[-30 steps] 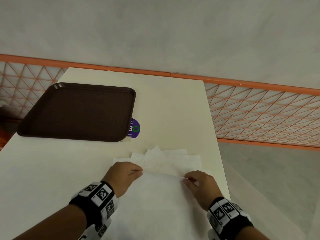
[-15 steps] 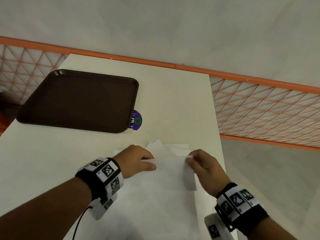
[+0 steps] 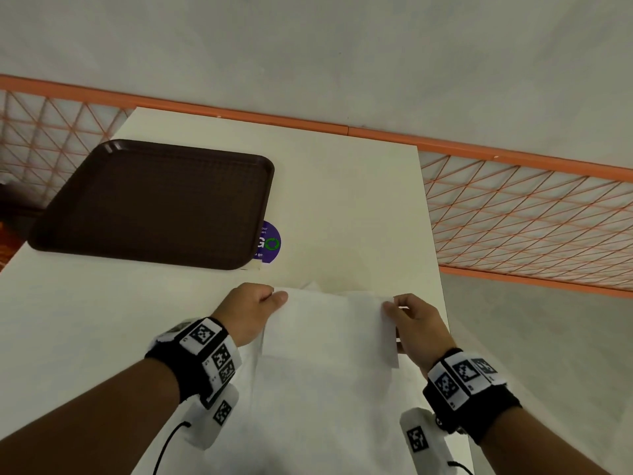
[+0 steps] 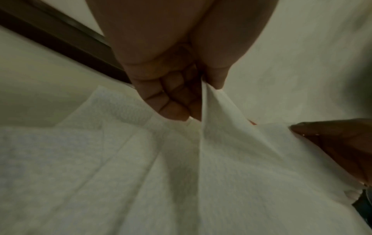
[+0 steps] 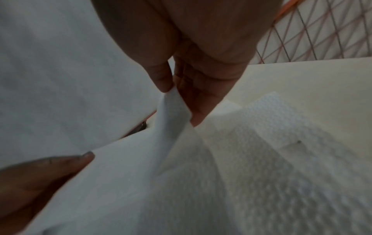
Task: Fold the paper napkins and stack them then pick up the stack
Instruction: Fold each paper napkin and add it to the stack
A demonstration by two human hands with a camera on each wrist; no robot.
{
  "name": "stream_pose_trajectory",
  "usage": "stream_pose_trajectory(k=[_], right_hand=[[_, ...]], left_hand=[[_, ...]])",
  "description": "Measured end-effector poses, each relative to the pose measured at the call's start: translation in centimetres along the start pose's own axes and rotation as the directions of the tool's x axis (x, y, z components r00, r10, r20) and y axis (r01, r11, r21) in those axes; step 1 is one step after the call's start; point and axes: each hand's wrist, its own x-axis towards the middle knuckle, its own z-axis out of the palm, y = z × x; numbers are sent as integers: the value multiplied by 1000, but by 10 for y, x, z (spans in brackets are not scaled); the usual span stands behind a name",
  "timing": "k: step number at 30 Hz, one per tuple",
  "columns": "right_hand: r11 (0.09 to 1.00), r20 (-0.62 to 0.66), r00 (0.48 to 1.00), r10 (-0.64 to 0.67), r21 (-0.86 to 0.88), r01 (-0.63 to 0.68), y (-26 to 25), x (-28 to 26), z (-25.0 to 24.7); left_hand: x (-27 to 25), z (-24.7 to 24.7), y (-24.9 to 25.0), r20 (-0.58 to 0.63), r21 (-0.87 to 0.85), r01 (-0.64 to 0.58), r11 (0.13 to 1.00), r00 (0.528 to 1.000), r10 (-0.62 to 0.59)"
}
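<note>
While held aloft, napkin between left hand, right hand

Round purple sticker on the table, partly tucked under the brown tray: large letters "GO" legible, the O drawn as a green arrow ring. Small white line below read "u go"; lines above cut off, roughly "our" and "an". Wristband squares carried black-and-white coded patterns, no readable words.
</note>
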Motion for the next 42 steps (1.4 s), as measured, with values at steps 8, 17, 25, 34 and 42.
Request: stream_pose_trajectory(k=[8, 17, 25, 34, 42], right_hand=[[855, -11, 979, -206, -489, 175, 1, 4, 4], [769, -87, 872, -482, -519, 373, -15, 6, -2], [950, -112, 975, -190, -271, 154, -56, 89, -6], [800, -145, 977, -157, -598, 40, -86, 178, -12], [733, -169, 972, -164, -680, 5, -79, 189, -14]], left_hand=[[1, 7, -2, -38, 400, -130, 907, 987, 158], [13, -5, 16, -149, 425, -470, 774, 807, 572], [81, -13, 61, -287, 146, -173, 974, 935, 210], [173, 0, 77, -314, 384, 78, 920, 948, 50], [182, 15, 90, -256, 542, 112, 833, 966, 37]])
